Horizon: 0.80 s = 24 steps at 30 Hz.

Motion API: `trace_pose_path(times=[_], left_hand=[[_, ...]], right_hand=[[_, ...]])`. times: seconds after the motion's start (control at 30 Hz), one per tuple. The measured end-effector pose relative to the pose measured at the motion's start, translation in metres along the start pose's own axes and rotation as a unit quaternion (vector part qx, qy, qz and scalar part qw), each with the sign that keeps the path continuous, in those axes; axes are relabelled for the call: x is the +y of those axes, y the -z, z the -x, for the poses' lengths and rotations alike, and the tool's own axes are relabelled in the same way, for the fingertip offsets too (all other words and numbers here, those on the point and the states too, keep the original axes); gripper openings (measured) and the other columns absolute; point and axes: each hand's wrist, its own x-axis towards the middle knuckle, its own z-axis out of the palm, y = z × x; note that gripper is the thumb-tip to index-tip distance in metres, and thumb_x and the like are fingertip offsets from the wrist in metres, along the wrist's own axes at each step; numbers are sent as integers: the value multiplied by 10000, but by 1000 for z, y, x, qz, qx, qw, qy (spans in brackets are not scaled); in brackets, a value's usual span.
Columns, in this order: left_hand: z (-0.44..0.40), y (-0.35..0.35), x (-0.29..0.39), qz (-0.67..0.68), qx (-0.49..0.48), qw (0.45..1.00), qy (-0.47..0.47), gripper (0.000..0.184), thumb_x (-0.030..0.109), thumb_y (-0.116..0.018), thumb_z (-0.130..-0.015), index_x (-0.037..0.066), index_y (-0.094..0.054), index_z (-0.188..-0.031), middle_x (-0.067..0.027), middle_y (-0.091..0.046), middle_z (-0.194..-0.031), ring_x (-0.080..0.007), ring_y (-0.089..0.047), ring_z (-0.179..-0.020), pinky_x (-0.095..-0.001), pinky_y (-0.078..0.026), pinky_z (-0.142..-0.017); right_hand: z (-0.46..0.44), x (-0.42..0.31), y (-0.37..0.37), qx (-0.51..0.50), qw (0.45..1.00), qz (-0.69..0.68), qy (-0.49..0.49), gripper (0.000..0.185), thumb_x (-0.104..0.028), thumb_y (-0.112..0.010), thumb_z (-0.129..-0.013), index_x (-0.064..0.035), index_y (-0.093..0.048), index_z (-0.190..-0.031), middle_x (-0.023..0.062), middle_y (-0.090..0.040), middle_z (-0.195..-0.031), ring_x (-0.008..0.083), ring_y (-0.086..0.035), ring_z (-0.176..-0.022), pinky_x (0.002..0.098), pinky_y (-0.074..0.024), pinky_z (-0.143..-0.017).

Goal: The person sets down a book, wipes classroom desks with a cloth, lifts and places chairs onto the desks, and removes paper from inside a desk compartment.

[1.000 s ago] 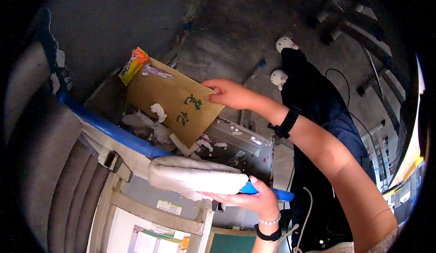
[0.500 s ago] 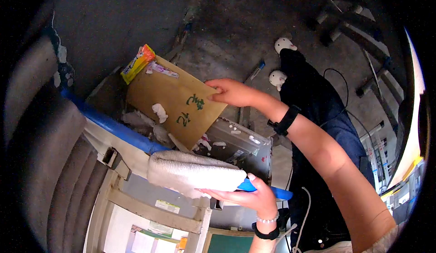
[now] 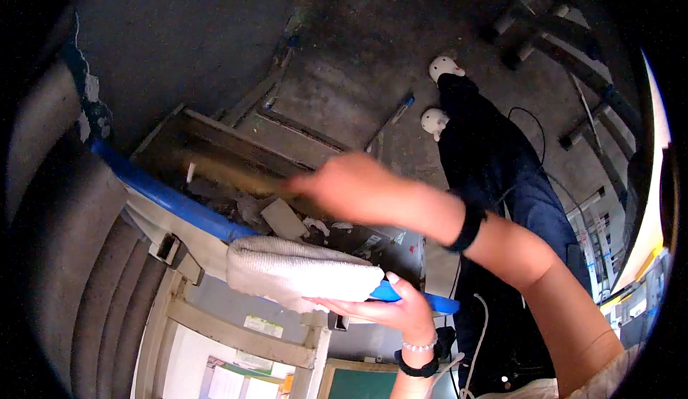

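My right hand [image 3: 337,184], smeared by motion, is closed at the edge of a brown cardboard sheet [image 3: 240,175]. The sheet is blurred and seen nearly edge-on, so its face is hidden. It slants over an open grey bin [image 3: 236,141] with white scraps and crumpled bits inside. Lower down, my left hand [image 3: 398,309] grips the end of a folded white knit cloth [image 3: 301,266], thumb on top and fingers underneath. The cloth lies along a blue-edged rim [image 3: 168,188].
My feet in white slippers [image 3: 443,68] stand on the dark floor at upper right. A metal frame [image 3: 244,334] with papers behind it is at the bottom. A black cable [image 3: 542,141] curves near my legs. Grey ribbed folds [image 3: 100,313] line the left.
My right hand has moved down and left with the cardboard, which has tipped from face-up to nearly edge-on. The bright wrapper on it has gone from sight. My left hand stays put.
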Motion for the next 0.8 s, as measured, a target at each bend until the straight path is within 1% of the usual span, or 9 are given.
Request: trace_pose_path(times=[0.1, 0.2, 0.3, 0.33, 0.43, 0.5, 0.57, 0.73, 0.8], left_hand=[[-1, 0, 2, 9, 3, 1000, 0, 800, 434, -466, -863, -57, -89, -1369, -295, -86, -1410, -464, -122, -1294, -561, -121, -1029], [1, 1, 1, -7, 7, 1000, 11, 821, 413, -513, -838, -43, -96, -1377, -250, -108, -1426, -386, -143, -1316, -486, -125, -1062], [3, -1, -3, 8, -1, 1000, 6, 808, 439, -479, -854, -36, -85, -1377, -283, -77, -1416, -456, -108, -1301, -557, -116, -1032], [1, 2, -1, 9, -11, 1000, 3, 811, 431, -486, -851, -31, -79, -1379, -289, -75, -1414, -456, -101, -1301, -556, -114, -1031], [2, 0, 3, 10, 2, 999, 32, 844, 395, -541, -820, -43, -84, -1379, -255, -104, -1426, -389, -141, -1316, -471, -123, -1069], [6, 0, 2, 15, 2, 998, 53, 861, 390, -561, -810, -53, -87, -1374, -264, -99, -1423, -384, -140, -1317, -471, -115, -1069], [9, 1, 4, -2, -6, 998, 64, 862, 383, -570, -810, -57, -88, -1373, -269, -103, -1420, -380, -145, -1316, -465, -118, -1069], [14, 1, 6, 6, -3, 993, 120, 777, 335, -565, -836, -47, -146, -1367, -257, -170, -1408, -353, -204, -1298, -424, -150, -1060], [17, 1, 1, -19, 9, 993, 117, 766, 332, -559, -840, -44, -151, -1368, -252, -192, -1400, -344, -221, -1290, -422, -158, -1059]], right_hand=[[9, -25, -8, -55, 995, -5, 84, 333, -141, -466, -805, -202, -560, -1118, 147, -607, -680, 309, -613, -613, 394, -497, -536], [13, -18, -35, 70, 984, -99, 134, 380, -105, -457, -807, -203, -544, -1163, 153, -602, -669, 302, -597, -572, 385, -483, -524], [18, -15, -19, -2, 982, -184, 51, 436, -61, -462, -794, -171, -519, -1211, 162, -610, -700, 289, -576, -541, 370, -464, -518], [19, -1, -19, 39, 944, -312, 99, 481, -14, -472, -764, -124, -500, -1231, 183, -619, -776, 263, -563, -536, 350, -450, -525], [20, 35, 1, 47, 924, -373, 68, 415, -27, -496, -808, -59, -492, -1221, 111, -646, -959, 116, -600, -715, 249, -475, -649], [26, 53, 34, 2, 885, -465, 20, 378, -57, -503, -840, -19, -481, -1215, 70, -637, -976, 82, -587, -804, 224, -471, -709], [26, 72, 49, 40, 853, -518, 49, 361, -63, -502, -849, 8, -478, -1202, 75, -634, -957, 71, -584, -826, 216, -469, -709], [17, 100, 81, 43, 940, -335, 46, 351, -76, -502, -854, 1, -489, -1196, 71, -637, -948, 65, -585, -819, 207, -466, -709], [8, 105, 78, 37, 938, -339, 62, 348, -82, -507, -853, -2, -497, -1192, 70, -636, -947, 59, -582, -812, 203, -464, -705]])
